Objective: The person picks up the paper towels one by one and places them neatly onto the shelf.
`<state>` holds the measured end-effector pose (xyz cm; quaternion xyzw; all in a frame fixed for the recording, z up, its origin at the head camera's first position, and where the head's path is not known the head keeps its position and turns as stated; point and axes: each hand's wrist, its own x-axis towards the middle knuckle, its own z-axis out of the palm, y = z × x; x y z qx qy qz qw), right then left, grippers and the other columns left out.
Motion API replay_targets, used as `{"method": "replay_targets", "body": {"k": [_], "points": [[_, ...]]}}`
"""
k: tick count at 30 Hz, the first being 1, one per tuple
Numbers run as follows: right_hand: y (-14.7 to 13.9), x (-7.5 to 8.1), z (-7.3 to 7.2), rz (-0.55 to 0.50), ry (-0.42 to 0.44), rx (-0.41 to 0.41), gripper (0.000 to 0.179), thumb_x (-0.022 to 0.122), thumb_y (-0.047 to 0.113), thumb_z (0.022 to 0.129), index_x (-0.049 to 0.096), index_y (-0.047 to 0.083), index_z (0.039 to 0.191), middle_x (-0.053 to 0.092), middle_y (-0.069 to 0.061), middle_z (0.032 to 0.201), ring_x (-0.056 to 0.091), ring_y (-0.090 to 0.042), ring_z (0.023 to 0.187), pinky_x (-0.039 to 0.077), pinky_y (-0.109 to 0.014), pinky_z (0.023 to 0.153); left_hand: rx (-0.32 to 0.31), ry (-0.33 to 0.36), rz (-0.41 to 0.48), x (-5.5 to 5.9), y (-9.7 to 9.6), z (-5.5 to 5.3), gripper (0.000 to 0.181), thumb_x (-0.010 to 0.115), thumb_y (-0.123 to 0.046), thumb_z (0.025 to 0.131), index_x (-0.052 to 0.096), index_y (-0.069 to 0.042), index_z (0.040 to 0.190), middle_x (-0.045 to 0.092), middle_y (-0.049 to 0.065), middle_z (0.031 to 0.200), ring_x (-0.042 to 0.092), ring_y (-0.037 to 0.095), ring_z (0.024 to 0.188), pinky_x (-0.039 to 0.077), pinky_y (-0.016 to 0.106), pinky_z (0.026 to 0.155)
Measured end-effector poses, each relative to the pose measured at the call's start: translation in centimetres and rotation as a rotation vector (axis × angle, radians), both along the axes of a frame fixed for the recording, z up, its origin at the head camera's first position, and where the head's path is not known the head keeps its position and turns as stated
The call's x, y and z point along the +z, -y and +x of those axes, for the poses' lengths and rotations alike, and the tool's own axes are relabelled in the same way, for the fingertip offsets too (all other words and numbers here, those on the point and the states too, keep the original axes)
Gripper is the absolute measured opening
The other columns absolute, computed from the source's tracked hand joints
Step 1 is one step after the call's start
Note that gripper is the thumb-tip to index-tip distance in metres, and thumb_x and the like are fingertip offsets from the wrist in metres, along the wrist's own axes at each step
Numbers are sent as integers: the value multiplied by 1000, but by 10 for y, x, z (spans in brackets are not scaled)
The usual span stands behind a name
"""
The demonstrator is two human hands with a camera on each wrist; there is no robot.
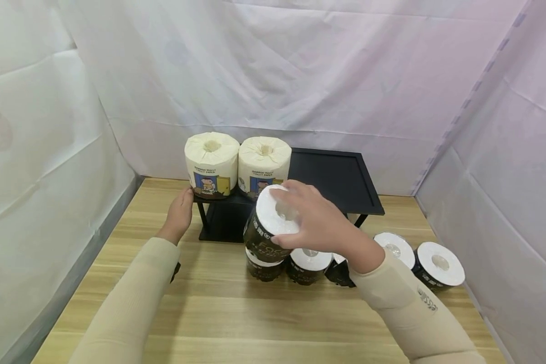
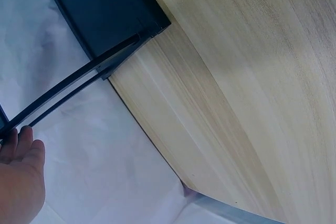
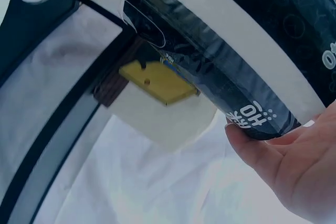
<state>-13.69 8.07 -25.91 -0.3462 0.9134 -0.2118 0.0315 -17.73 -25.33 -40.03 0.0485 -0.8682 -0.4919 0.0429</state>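
A black two-tier rack stands at the back, two cream-wrapped toilet rolls side by side on the left of its upper shelf: the left roll and the right roll. My left hand holds the upper shelf's front left corner; in the left wrist view its fingers lie against the black frame. My right hand grips a toilet roll in black wrapping with white ends, tilted and raised in front of the rack. In the right wrist view, the thumb and fingers clasp this black roll near its end.
Below the raised roll, more black-wrapped rolls stand on the wooden table, including a left one and a middle one; another is partly hidden by the right arm. Two more rolls stand at the right. White fabric encloses the back and sides.
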Motion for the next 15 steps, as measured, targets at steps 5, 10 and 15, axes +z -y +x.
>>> {"method": "replay_targets", "body": {"k": [5, 10, 15], "points": [[-10, 6, -4, 7, -7, -29, 82, 77, 46, 73, 45, 23, 146, 35, -6, 151, 36, -31, 133, 49, -51, 85, 8, 15, 2, 1, -1, 2, 63, 9, -40, 104, 19, -1, 153, 22, 22, 156, 16, 40, 145, 17, 55, 118], [-20, 11, -8, 7, -13, -53, 83, 77, 44, 74, 44, 21, 146, 33, -8, 152, 34, -32, 135, 48, -52, 88, 14, 22, -1, 1, -1, 2, 63, 8, -40, 104, 19, -2, 153, 21, 21, 157, 16, 39, 145, 17, 54, 118], [-31, 16, -17, -14, -7, -78, 82, 78, 40, 75, 44, 16, 146, 31, -13, 153, 30, -37, 137, 43, -56, 97, 14, 22, -2, 2, -3, 2, 64, 9, -41, 104, 19, -2, 153, 21, 21, 157, 16, 40, 145, 16, 54, 118]]}}
